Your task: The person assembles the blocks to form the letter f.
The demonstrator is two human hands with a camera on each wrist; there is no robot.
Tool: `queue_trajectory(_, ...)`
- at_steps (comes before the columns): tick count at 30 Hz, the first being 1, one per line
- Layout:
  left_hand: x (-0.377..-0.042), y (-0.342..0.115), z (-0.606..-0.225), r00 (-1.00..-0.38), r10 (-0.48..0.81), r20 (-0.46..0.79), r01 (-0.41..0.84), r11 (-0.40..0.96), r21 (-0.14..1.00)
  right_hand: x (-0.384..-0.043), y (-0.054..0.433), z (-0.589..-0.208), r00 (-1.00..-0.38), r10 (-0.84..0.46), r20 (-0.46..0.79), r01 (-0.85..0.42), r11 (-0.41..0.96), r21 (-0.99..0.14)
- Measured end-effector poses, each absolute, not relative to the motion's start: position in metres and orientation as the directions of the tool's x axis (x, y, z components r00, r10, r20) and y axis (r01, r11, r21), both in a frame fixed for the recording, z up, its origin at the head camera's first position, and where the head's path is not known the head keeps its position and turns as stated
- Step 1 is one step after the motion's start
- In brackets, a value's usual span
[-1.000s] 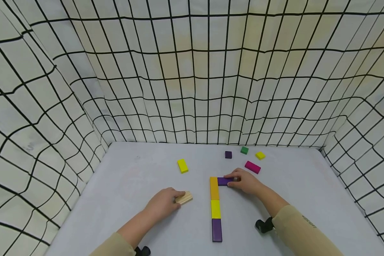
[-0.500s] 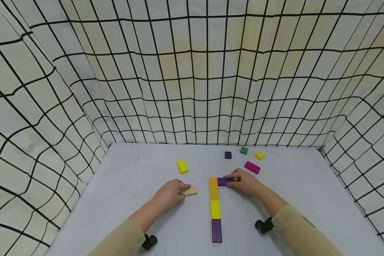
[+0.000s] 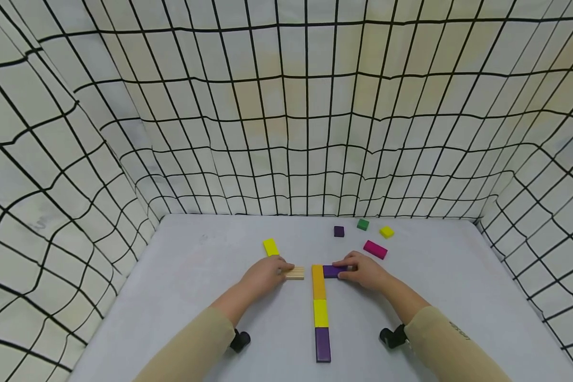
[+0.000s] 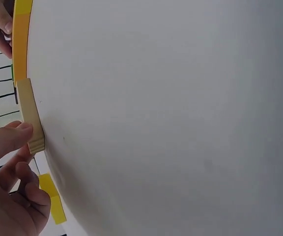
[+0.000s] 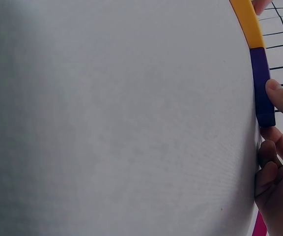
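My left hand [image 3: 265, 275] pinches a plain wooden block [image 3: 295, 273] between thumb and fingers, just left of the orange block [image 3: 318, 282]. A narrow gap parts the two in the head view. On the other side, my right hand [image 3: 365, 270] pinches a purple block [image 3: 333, 271] whose end meets the orange block's upper right side. Below the orange block, a yellow block [image 3: 321, 313] and another purple block [image 3: 322, 344] continue the straight column toward me. In the left wrist view the wooden block [image 4: 31, 115] shows its grain, thumb on its edge.
Behind my left hand lies a loose yellow block [image 3: 270, 246], partly covered. Toward the back right are a dark purple cube [image 3: 339, 231], a green block [image 3: 363, 225], a small yellow block [image 3: 387, 232] and a magenta block [image 3: 375, 249]. Black-gridded white walls enclose the white table [image 3: 196, 254].
My left hand has carried the wooden block up and right toward the orange block, turning it level. My right hand stays on the purple block.
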State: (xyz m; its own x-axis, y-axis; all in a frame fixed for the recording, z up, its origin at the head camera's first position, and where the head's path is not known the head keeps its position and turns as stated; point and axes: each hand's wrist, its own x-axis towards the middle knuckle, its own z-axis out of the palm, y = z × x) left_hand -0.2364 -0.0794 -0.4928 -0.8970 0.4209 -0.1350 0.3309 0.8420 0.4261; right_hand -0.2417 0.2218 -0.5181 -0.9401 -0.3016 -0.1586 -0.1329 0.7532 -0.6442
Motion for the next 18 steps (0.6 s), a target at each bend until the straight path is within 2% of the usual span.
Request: queue_trajectory(18,-0.245,-0.067,-0.494,-0.897,0.403,-0.184,0.277,0.835,0.475,-0.243,0.222,-0.521,-0.944,-0.290,-0.159,-0.118,0.745,-0.656)
